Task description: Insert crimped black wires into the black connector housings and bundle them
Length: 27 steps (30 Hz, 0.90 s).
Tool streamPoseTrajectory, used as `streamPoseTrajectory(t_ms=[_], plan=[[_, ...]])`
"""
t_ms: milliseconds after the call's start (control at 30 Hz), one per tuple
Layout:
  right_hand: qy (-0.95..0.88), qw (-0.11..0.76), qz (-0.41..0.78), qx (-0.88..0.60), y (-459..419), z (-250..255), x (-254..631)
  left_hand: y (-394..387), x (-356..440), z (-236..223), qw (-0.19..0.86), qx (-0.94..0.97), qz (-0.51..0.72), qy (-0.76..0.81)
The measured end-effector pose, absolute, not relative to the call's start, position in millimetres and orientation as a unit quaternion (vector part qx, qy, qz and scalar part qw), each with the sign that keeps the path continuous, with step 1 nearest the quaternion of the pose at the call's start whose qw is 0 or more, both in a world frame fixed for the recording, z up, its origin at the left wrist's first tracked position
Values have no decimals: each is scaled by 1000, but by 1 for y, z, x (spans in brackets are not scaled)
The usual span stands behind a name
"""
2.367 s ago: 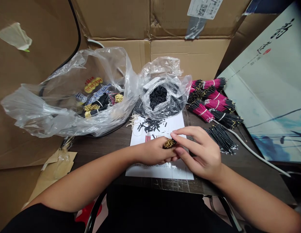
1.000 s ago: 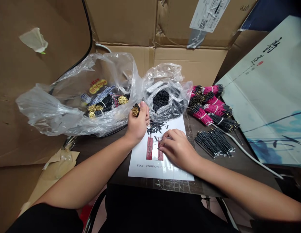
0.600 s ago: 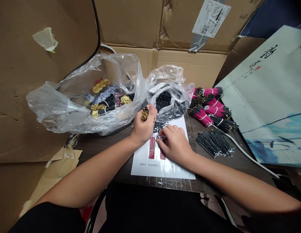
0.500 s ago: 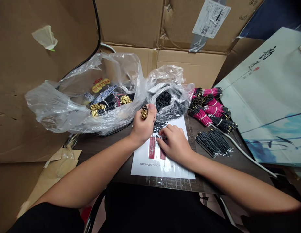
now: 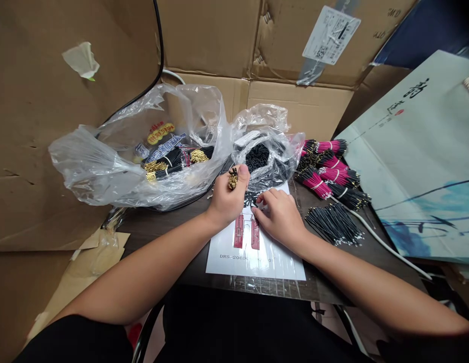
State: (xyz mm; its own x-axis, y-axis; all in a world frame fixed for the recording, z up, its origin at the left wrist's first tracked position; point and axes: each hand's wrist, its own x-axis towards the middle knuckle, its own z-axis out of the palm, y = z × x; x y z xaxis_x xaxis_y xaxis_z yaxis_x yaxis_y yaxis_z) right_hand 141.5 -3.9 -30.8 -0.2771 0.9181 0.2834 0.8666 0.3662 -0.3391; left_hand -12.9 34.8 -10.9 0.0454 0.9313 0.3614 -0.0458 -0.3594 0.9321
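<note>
My left hand [image 5: 229, 197] is closed around a bundle of wires with gold terminal ends [image 5: 233, 179], which stick up out of the fist; the rest of the bundle is hidden in the hand. Close beside it, my right hand [image 5: 278, 214] has its thumb and index fingertips curled together at a small pile of short black tubes [image 5: 250, 198]. Whatever lies between those fingertips is too small to make out. Both hands are over a white printed sheet [image 5: 223, 262] with red pictures, taped to the dark table.
A clear bag [image 5: 86, 169] with bundled wires lies at the left. Behind my hands stands an open plastic bag of black tubes [image 5: 257, 157]. Pink and black bundles [image 5: 334, 175] and loose black wires [image 5: 334, 224] lie at the right, near a white cable [image 5: 385, 247]. Cardboard boxes [image 5: 207, 40] stand behind.
The camera view has shifted slightly. My right fingertips have drawn a little closer together at the black tubes. My left hand keeps its grip on the wire bundle.
</note>
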Motion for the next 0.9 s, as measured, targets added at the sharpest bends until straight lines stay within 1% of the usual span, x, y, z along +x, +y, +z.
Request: streamPoseTrajectory(t_ms=[100,233,367,467,667,733,900], plan=[[-794,218,65,-564,-3,-31,143,33,-14,-11,443,591,560,376],[-799,212,58,-560,-1,-31,143,32,-14,-10,431,600,553,384],[-839,157,-11,-521,3,-30,143,31,-14,-9,420,612,545,390],[-863,122,-38,-489,5,-29,141,30,-15,-7,390,647,526,391],[-881,107,-52,-458,-3,-27,146,29,-18,-5,293,759,445,374],[-877,127,-49,-461,-10,-23,155,28,-18,-7,273,793,411,357],[-828,292,-85,-471,-25,-14,178,19,-15,-12,272,847,338,308]])
